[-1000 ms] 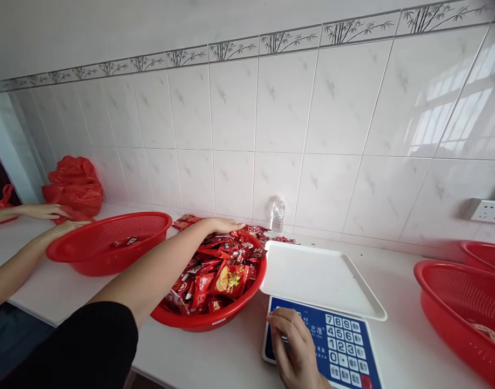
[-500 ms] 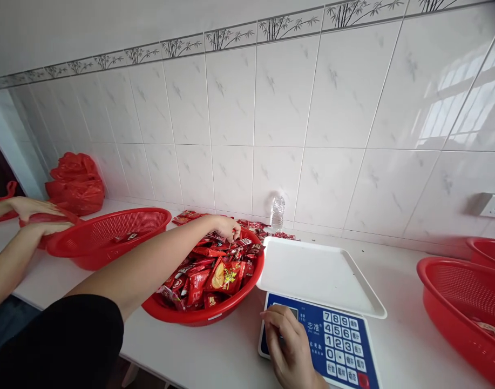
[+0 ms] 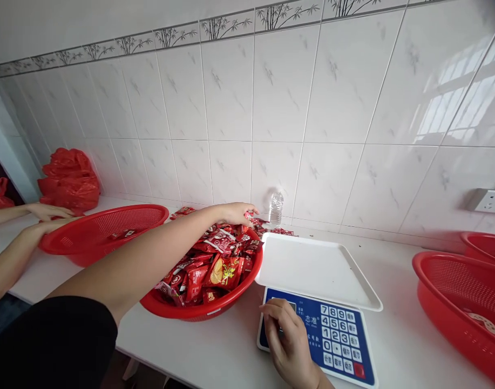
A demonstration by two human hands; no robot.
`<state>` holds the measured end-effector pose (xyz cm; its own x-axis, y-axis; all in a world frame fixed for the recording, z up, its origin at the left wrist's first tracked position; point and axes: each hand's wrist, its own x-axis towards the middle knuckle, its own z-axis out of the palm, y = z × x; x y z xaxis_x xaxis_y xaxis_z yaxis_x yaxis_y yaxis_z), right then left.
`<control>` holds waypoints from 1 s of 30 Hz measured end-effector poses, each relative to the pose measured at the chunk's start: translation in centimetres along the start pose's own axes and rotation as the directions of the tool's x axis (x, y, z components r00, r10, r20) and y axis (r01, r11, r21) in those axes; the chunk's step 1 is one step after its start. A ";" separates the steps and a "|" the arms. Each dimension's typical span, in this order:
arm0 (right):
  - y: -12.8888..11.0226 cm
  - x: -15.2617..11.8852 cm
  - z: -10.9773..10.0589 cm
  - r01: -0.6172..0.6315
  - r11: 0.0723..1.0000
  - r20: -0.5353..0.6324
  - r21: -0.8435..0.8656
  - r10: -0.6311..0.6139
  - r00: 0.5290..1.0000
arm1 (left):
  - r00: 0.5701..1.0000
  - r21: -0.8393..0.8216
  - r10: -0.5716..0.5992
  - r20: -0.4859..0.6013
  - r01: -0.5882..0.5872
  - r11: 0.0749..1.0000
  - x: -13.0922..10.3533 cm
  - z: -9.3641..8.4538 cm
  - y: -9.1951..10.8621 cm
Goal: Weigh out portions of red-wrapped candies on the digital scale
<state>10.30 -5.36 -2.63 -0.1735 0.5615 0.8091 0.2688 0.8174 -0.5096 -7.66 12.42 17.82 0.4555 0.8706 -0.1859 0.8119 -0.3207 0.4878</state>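
Below white marbled tiles [image 3: 328, 102], the left hand [image 3: 236, 213] reaches shiny red packets [image 3: 260, 223] behind a round red plastic basin [image 3: 190, 314]; the right hand [image 3: 288, 337] curls over a blue keypad scale [image 3: 340, 329], both grips unclear — a light pinch likely suits.

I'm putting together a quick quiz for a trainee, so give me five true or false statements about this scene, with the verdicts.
1. The left hand is at the far side of the basin heaped with red packets. True.
2. The right hand is inside a basin. False: it is over the scale's blue panel.
3. The tray is black. False: it is white.
4. The clear bottle stands near the tiled wall. True.
5. A second person's hands hold the bottle. False: they are beside the leftmost basin.
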 end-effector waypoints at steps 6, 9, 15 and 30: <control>0.4 -0.3 0.1 -0.019 1.000 -0.011 -0.011 0.019 1.000 | 0.988 -0.114 0.150 0.035 -0.146 0.983 1.6 4.4 3.2; 0.5 -0.3 0.1 -0.028 1.000 -0.003 -0.009 0.028 1.000 | 0.977 -0.105 0.185 0.104 -0.174 0.979 2.3 5.7 3.6; 0.4 -0.2 0.1 -0.028 1.000 0.012 -0.013 0.029 1.000 | 0.963 0.157 0.165 0.212 -0.200 0.967 2.7 5.6 1.8; 0.2 0.1 0.1 -0.021 1.000 0.045 0.004 0.020 0.999 | 0.988 0.466 0.118 0.098 -0.150 0.872 1.0 4.6 -1.2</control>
<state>10.28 -5.14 -2.72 -0.2107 0.5834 0.7844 0.2681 0.8061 -0.5275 -6.54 11.95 13.16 0.5817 0.7860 -0.2093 0.8096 -0.5843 0.0557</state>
